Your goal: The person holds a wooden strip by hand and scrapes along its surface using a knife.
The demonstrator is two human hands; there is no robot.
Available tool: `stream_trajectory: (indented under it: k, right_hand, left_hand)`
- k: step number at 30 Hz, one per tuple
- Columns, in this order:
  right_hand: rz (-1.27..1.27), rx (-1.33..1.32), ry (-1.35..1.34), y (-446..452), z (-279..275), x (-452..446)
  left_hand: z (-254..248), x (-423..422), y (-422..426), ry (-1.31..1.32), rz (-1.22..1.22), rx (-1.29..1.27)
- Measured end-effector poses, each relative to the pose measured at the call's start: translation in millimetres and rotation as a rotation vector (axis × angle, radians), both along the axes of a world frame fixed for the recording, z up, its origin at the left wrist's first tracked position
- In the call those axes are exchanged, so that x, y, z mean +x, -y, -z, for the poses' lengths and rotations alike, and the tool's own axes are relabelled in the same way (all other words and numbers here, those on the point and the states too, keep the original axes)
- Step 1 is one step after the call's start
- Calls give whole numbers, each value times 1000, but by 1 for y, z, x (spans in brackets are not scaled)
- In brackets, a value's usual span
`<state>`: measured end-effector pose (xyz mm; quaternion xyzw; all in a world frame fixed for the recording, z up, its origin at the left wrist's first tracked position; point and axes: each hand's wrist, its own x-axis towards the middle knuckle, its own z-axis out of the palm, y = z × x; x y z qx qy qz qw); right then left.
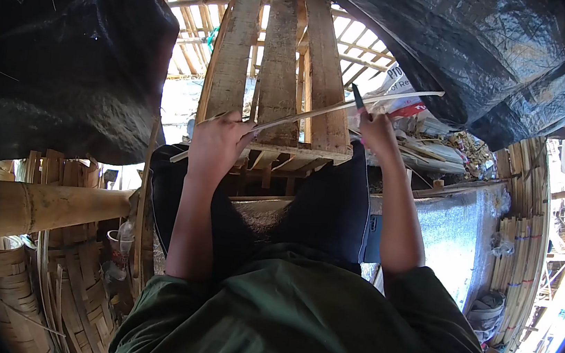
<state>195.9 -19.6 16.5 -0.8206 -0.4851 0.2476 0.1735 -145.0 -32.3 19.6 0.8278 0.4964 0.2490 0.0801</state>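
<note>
My left hand (218, 143) is closed around a long, thin, pale strip (328, 109), which looks like split bamboo. The strip slants up to the right, its near end poking out left of my wrist and its far end beyond my right hand. My right hand (376, 130) grips a knife (358, 96) with its dark blade pointing up and to the left, close to the strip. I cannot tell whether blade and strip touch. Beneath the strip stands a slatted wooden bench (279, 71), between and beyond my knees.
Black plastic sheeting (512, 56) hangs on both sides. A thick bamboo pole (49, 209) runs along the left, above woven bamboo pieces (11, 292). Bundled strips (514, 273) stand at the right. A printed sack (398, 81) lies behind my right hand, near shavings (470, 150).
</note>
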Motion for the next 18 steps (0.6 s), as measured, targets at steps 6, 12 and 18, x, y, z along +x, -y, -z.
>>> stream_trajectory:
  k: [6,12,18]
  right_hand:
    - [63,-67,-137,-2,22,1]
    - [139,16,222,2,4,-12]
    - [7,-46,144,6,15,-29]
  left_hand:
    - [0,0,-1,29,-2,-26]
    - [1,0,-2,22,-2,-50]
    - [3,-2,-3,26,5,-66]
